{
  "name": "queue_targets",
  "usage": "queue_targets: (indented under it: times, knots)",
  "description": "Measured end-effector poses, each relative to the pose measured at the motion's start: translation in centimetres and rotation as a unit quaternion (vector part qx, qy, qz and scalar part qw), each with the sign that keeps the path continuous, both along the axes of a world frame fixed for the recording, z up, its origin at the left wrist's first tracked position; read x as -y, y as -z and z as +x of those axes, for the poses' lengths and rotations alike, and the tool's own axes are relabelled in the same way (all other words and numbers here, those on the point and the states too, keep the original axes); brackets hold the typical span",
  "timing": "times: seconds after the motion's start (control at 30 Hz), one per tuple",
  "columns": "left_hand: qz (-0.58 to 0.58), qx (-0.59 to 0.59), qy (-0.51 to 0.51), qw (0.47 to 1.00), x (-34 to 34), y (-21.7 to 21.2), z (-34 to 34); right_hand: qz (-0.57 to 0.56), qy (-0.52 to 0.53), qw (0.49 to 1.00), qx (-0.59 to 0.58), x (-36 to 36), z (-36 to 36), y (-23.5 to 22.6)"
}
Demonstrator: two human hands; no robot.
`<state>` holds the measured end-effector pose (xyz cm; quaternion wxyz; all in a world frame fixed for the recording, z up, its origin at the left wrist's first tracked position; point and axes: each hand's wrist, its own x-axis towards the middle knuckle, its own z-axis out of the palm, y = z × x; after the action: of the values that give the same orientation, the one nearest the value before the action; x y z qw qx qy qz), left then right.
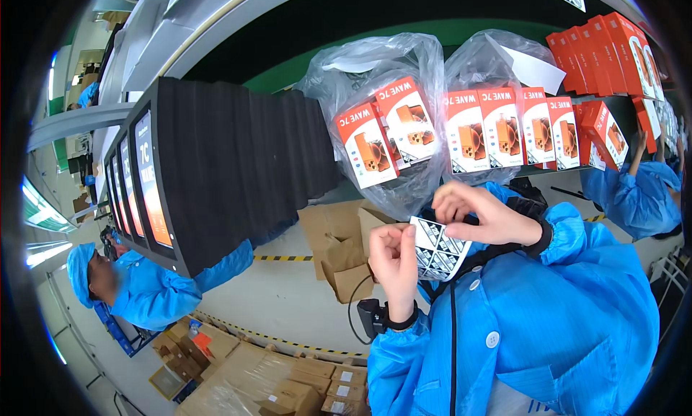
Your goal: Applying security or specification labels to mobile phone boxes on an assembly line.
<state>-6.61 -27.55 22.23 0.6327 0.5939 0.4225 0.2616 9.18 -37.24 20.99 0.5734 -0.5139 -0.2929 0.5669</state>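
Observation:
A small white sheet of black-patterned stickers (pixel 437 256) is held up in front of my chest. My left hand (pixel 396 261) pinches its left edge between thumb and curled fingers. My right hand (pixel 484 213) comes over from the right, its thumb lying on the upper right part of the sheet and its fingers bent. Whether a sticker is between those right fingertips is too small to make out. Just beyond my hands, a clear plastic bag (pixel 328 70) holds white and orange phone boxes (pixel 367 145).
A second plastic bag (pixel 468 63) has a row of similar boxes (pixel 465 131). More red boxes (pixel 620 48) stack at right, near a co-worker in blue (pixel 634 200). Stacked black trays (pixel 238 164) stand at left, with another person (pixel 144 286) behind. Cardboard cartons (pixel 288 394) sit on the floor.

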Motion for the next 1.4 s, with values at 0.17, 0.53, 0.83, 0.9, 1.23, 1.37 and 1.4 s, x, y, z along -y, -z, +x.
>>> queue_targets:
  times: [0.17, 0.53, 0.83, 0.9, 1.23, 1.37, 1.4]
  knots:
    - [-0.005, 0.007, 0.003, 1.0, -0.5, -0.4, -0.9, -0.066, -0.067, 0.992, -0.08, -0.6, -0.9, 0.8]
    - [-0.046, -0.058, -0.007, 0.997, -4.7, -0.9, -5.1, 0.149, 0.063, 0.911, 0.38, -7.1, -5.4, 0.2]
    - [-0.123, -0.076, 0.014, 0.989, -8.4, 1.0, -7.6, 0.037, -0.047, 0.969, 0.239, -10.6, -6.7, 0.8]
    - [-0.124, -0.073, 0.025, 0.989, -8.7, 1.7, -8.1, 0.005, -0.064, 0.97, 0.235, -11.0, -6.8, 0.8]
    - [0.196, -0.311, -0.106, 0.924, -11.3, 7.7, -13.6, 0.003, -0.071, 0.943, 0.325, -13.9, -7.5, 7.9]
    - [0.174, -0.307, -0.172, 0.92, -11.6, 7.2, -17.1, -0.074, -0.065, 0.936, 0.337, -16.3, -4.8, 14.1]
    - [0.165, -0.297, -0.197, 0.92, -11.6, 7.1, -17.3, -0.098, -0.062, 0.93, 0.35, -16.6, -4.5, 14.8]
